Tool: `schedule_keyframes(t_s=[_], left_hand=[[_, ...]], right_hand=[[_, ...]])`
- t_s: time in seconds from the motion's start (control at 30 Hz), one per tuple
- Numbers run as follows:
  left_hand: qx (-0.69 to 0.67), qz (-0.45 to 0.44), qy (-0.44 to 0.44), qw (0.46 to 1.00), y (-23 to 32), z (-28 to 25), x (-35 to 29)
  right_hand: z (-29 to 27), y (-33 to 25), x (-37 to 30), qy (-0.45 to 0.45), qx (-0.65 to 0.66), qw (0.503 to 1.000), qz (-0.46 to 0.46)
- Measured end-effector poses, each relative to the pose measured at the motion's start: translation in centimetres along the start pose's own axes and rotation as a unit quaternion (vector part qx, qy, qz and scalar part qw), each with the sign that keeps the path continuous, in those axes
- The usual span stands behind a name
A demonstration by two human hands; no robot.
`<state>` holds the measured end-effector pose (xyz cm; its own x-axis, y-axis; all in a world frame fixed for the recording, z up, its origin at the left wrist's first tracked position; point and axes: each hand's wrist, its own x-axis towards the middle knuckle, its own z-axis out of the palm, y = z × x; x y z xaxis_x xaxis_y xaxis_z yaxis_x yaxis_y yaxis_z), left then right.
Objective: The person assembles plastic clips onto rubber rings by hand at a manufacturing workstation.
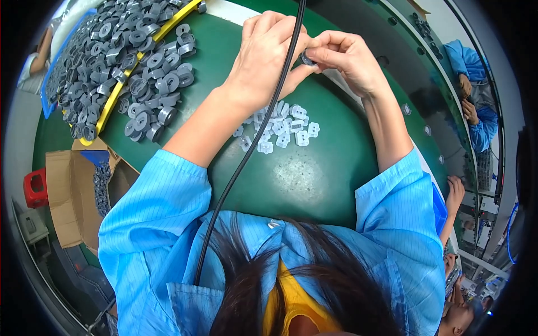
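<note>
Both of my hands meet over the far part of the green table (294, 182). Between their fingertips is a small dark grey round plastic part (306, 58), mostly covered by the fingers. My right hand (352, 63) pinches it between thumb and forefinger. My left hand (268, 59) is closed against the part's left side, its fingers bent and thumb stretched beneath; whether it also grips another piece is hidden. Nearer to me than the hands lies a loose group of small translucent white plastic pieces (302, 138).
Many grey ring-shaped parts (120, 50) are heaped at the left, some spilling past a yellow strip (115, 95). A cardboard box (63, 196) and a red bin (36, 188) stand lower left. A black cable (246, 154) crosses the view. Co-workers' blue sleeves (483, 126) show at right, beyond the conveyor.
</note>
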<state>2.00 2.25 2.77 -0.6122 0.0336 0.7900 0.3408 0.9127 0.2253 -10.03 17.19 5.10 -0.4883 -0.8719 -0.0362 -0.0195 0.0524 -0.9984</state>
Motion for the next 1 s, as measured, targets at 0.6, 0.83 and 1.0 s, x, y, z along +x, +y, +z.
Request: schedule_keyframes(t_s=[0.6, 0.83, 1.0], left_hand=[[-0.065, 0.006, -0.022, 0.998, -1.9, -0.9, 0.9], [-0.063, -0.002, -0.063, 0.996, -1.6, -1.3, 1.0], [-0.158, -0.021, -0.101, 0.982, 0.4, -1.8, 1.3]], right_hand=[[-2.2, -0.1, 0.4, -0.041, 0.239, 0.969, 0.039], [-0.9, 0.9, 0.7, -0.078, 0.164, 0.983, 0.005], [-1.1, 1.8, 1.1, -0.097, 0.186, 0.978, -0.017]])
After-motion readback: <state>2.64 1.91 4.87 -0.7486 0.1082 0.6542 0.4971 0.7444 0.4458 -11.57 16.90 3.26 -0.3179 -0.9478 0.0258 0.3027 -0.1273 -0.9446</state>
